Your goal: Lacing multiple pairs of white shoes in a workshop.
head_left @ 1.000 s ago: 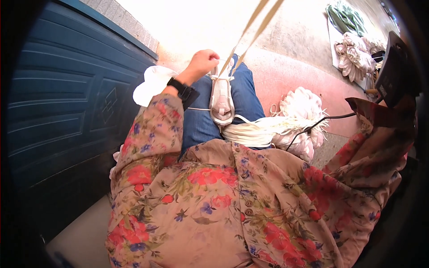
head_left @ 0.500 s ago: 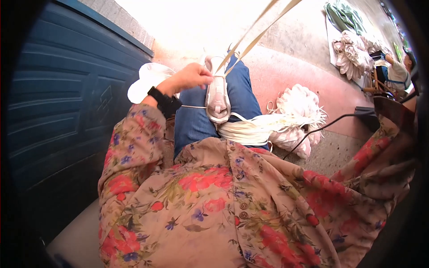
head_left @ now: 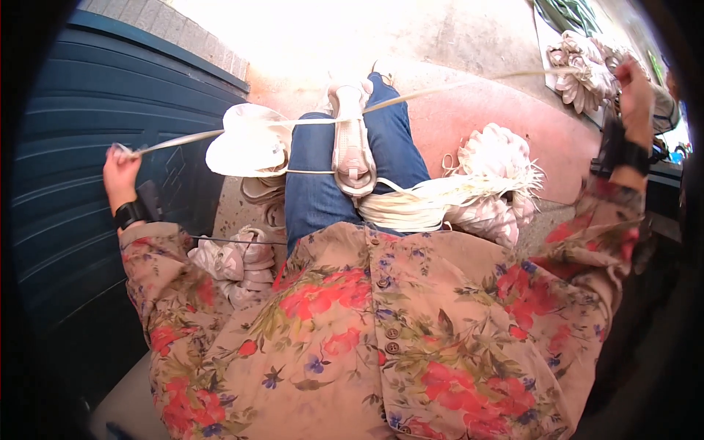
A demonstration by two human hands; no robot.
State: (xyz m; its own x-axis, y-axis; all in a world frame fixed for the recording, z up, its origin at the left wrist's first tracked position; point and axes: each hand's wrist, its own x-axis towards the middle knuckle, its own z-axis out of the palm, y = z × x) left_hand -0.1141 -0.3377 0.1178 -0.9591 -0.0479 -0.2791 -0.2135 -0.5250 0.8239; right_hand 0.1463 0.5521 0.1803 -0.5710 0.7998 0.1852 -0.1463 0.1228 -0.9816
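Observation:
Between my knees rests a pale pink and white sneaker (head_left: 354, 150), its toe pointing away from me. A flat cream shoelace (head_left: 440, 91) crosses its upper and stretches out to both sides. Far to the left, my left hand (head_left: 121, 174) is closed on one end of the lace. My right hand (head_left: 636, 99), raised at the far right, is closed with the other end running to it; its fingers are partly blurred. Over my right thigh lies a bundle of cream laces (head_left: 407, 208).
A blue panelled door (head_left: 110, 147) stands close at my left. Beside my left knee is a white rounded item (head_left: 246, 143), with pale shoes (head_left: 253, 260) below it. More pale shoes (head_left: 495, 154) are heaped at my right, and another heap (head_left: 583, 73) lies farther off.
Both hands have spread wide apart, the left moving left from beside the sneaker and the right coming into view. The lace has gone from rising upward to stretched sideways.

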